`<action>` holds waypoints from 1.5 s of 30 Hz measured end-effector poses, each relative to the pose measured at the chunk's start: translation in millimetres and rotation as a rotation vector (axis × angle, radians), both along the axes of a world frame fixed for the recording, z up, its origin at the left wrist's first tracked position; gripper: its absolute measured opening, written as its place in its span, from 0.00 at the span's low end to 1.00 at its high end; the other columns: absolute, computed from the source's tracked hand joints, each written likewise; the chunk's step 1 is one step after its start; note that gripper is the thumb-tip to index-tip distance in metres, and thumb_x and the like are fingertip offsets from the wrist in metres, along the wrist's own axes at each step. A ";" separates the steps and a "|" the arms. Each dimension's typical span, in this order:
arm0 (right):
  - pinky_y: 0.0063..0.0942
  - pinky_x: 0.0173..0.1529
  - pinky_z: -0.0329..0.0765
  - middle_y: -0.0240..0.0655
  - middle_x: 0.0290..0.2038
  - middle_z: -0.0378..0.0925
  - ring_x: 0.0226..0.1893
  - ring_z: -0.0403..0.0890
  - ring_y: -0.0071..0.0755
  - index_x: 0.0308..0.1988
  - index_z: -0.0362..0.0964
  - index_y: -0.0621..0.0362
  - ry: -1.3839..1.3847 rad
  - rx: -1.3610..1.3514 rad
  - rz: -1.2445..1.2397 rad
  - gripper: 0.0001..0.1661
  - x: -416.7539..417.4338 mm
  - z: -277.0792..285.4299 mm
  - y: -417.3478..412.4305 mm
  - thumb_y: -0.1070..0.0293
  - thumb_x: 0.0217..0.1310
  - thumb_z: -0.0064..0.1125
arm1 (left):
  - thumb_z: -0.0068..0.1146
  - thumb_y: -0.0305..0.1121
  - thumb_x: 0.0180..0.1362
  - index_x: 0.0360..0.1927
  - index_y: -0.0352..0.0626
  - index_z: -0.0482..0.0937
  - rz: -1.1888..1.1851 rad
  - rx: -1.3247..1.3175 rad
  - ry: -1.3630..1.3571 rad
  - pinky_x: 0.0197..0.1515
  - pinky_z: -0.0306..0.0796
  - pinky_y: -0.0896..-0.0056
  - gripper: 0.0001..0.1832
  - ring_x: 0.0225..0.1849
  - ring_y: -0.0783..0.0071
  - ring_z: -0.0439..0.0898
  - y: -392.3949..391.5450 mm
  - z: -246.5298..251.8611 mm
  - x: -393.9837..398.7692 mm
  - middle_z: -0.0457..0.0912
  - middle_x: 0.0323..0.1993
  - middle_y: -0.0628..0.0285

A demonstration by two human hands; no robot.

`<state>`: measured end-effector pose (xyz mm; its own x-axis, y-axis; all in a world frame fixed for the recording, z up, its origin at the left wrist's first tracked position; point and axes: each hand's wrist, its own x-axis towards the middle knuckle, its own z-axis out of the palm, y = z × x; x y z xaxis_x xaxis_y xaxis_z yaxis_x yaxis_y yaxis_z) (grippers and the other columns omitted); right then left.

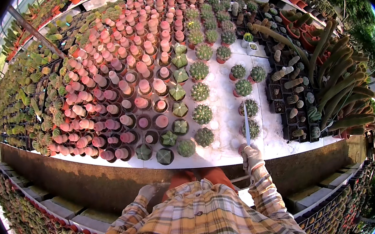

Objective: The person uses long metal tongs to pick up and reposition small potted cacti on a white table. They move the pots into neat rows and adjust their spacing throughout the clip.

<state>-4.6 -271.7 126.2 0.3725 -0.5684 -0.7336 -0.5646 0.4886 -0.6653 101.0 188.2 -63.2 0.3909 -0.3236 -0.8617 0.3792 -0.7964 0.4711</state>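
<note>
My right hand, in a pale glove, is closed at the front edge of the white bench. A long, thin, pale blade-like tool rises from it and points away from me; its handle is hidden in the fist. The tool passes over the left side of a potted spiny cactus and of another one behind it. My left hand, also gloved, hangs low over the aisle, away from the bench. Its fingers are too unclear to tell whether it holds anything.
Pink columnar cacti in pots crowd the bench's left part, beside star-shaped cacti and a row of round spiny cacti. Black trays and long trailing cactus stems stand at the right. A metal post rises at the back left.
</note>
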 end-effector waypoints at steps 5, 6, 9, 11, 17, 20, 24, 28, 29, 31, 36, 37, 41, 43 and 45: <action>0.25 0.07 0.55 0.29 0.08 0.60 0.03 0.60 0.28 0.24 0.66 0.57 0.080 -0.063 0.207 0.12 50.6 -8.0 -17.9 0.60 0.51 0.53 | 0.43 0.43 0.49 0.25 0.40 0.79 0.088 0.029 -0.084 0.30 0.68 0.68 0.18 0.26 0.64 0.76 18.9 -38.1 -1.7 0.78 0.20 0.56; 0.28 0.09 0.59 0.31 0.10 0.63 0.05 0.61 0.28 0.28 0.68 0.59 0.110 -0.061 0.255 0.14 58.0 -17.9 -30.7 0.59 0.51 0.54 | 0.43 0.43 0.49 0.25 0.40 0.79 0.058 0.032 -0.084 0.30 0.68 0.68 0.18 0.26 0.64 0.76 20.6 -46.3 -5.0 0.78 0.21 0.56; 0.29 0.10 0.59 0.32 0.10 0.63 0.06 0.62 0.29 0.28 0.69 0.59 0.197 -0.074 0.346 0.14 102.3 -20.1 -55.6 0.58 0.50 0.54 | 0.42 0.40 0.49 0.27 0.39 0.79 0.091 0.062 -0.033 0.31 0.69 0.69 0.17 0.27 0.65 0.76 9.9 -31.3 -14.2 0.78 0.23 0.56; 0.32 0.11 0.60 0.33 0.10 0.63 0.07 0.62 0.30 0.27 0.70 0.59 0.248 -0.031 0.388 0.15 130.2 -27.9 -75.3 0.57 0.50 0.55 | 0.42 0.38 0.50 0.29 0.38 0.78 0.178 0.080 0.031 0.32 0.69 0.70 0.16 0.28 0.66 0.76 1.7 -12.3 -20.7 0.79 0.26 0.56; 0.36 0.15 0.63 0.35 0.14 0.64 0.10 0.64 0.34 0.25 0.68 0.59 0.351 -0.071 0.608 0.16 195.2 -57.6 -131.3 0.56 0.46 0.56 | 0.43 0.33 0.52 0.34 0.34 0.76 0.520 0.054 0.181 0.32 0.69 0.73 0.14 0.28 0.69 0.76 -8.9 9.8 -38.9 0.78 0.28 0.58; 0.34 0.16 0.63 0.34 0.15 0.63 0.11 0.63 0.32 0.28 0.70 0.59 0.345 -0.003 0.681 0.16 215.0 -71.0 -151.7 0.56 0.44 0.56 | 0.44 0.30 0.51 0.36 0.32 0.75 0.545 0.070 0.191 0.31 0.69 0.73 0.13 0.28 0.70 0.75 -20.3 17.5 -52.0 0.77 0.30 0.57; 0.30 0.16 0.59 0.30 0.14 0.59 0.10 0.59 0.28 0.33 0.71 0.58 0.375 0.064 0.762 0.17 244.0 -77.4 -161.5 0.57 0.45 0.53 | 0.43 0.27 0.50 0.33 0.32 0.74 0.686 0.023 0.139 0.26 0.66 0.75 0.11 0.24 0.73 0.72 -44.3 40.9 -72.1 0.75 0.25 0.59; 0.28 0.16 0.57 0.27 0.13 0.57 0.11 0.57 0.26 0.31 0.71 0.56 0.357 0.103 0.804 0.14 261.0 -102.6 -180.1 0.57 0.48 0.51 | 0.42 0.26 0.49 0.29 0.34 0.73 0.739 0.032 0.138 0.23 0.63 0.78 0.08 0.21 0.76 0.68 -56.9 51.0 -80.1 0.73 0.22 0.62; 0.28 0.16 0.57 0.27 0.13 0.57 0.11 0.57 0.26 0.30 0.71 0.55 0.380 0.092 0.820 0.14 264.2 -108.4 -181.3 0.56 0.48 0.51 | 0.42 0.26 0.49 0.29 0.35 0.73 0.723 0.060 0.128 0.23 0.63 0.78 0.08 0.21 0.76 0.68 -56.3 52.0 -80.2 0.73 0.22 0.63; 0.27 0.16 0.56 0.26 0.13 0.57 0.11 0.58 0.25 0.29 0.70 0.55 0.431 0.064 0.864 0.14 276.8 -113.9 -178.2 0.56 0.48 0.51 | 0.39 0.27 0.52 0.29 0.37 0.73 0.580 0.090 0.110 0.22 0.63 0.77 0.09 0.20 0.76 0.69 -63.5 69.3 -72.4 0.73 0.21 0.65; 0.25 0.18 0.56 0.23 0.12 0.55 0.11 0.56 0.22 0.24 0.66 0.51 0.579 0.115 0.993 0.12 314.6 -126.0 -171.4 0.58 0.53 0.42 | 0.36 0.29 0.55 0.30 0.39 0.75 0.316 0.093 0.085 0.23 0.64 0.76 0.12 0.21 0.75 0.70 -45.4 61.0 -53.5 0.74 0.23 0.65; 0.27 0.19 0.58 0.25 0.12 0.58 0.12 0.58 0.25 0.22 0.66 0.51 0.579 0.119 1.008 0.13 323.1 -128.9 -173.9 0.58 0.54 0.43 | 0.37 0.29 0.54 0.30 0.39 0.75 0.416 0.083 0.126 0.23 0.65 0.76 0.12 0.22 0.75 0.71 -39.4 51.7 -45.6 0.75 0.23 0.64; 0.33 0.21 0.61 0.29 0.12 0.64 0.13 0.63 0.30 0.17 0.64 0.52 0.601 0.133 1.069 0.16 346.8 -146.5 -177.0 0.59 0.53 0.43 | 0.42 0.29 0.52 0.31 0.36 0.75 0.631 0.070 0.190 0.26 0.67 0.75 0.10 0.24 0.73 0.72 -17.9 24.9 -14.8 0.76 0.25 0.61; 0.33 0.21 0.61 0.29 0.12 0.64 0.13 0.62 0.31 0.17 0.64 0.52 0.620 0.120 1.100 0.15 357.2 -163.7 -173.7 0.60 0.53 0.43 | 0.44 0.29 0.51 0.31 0.34 0.75 0.626 0.061 0.182 0.27 0.68 0.75 0.09 0.25 0.73 0.72 -11.8 17.9 -0.4 0.75 0.25 0.60; 0.33 0.21 0.60 0.30 0.12 0.64 0.13 0.62 0.31 0.17 0.64 0.52 0.630 0.101 1.135 0.14 363.3 -182.4 -170.9 0.61 0.52 0.43 | 0.46 0.28 0.50 0.31 0.33 0.74 0.606 0.037 0.187 0.28 0.68 0.75 0.09 0.25 0.72 0.73 -4.2 12.7 12.7 0.75 0.24 0.59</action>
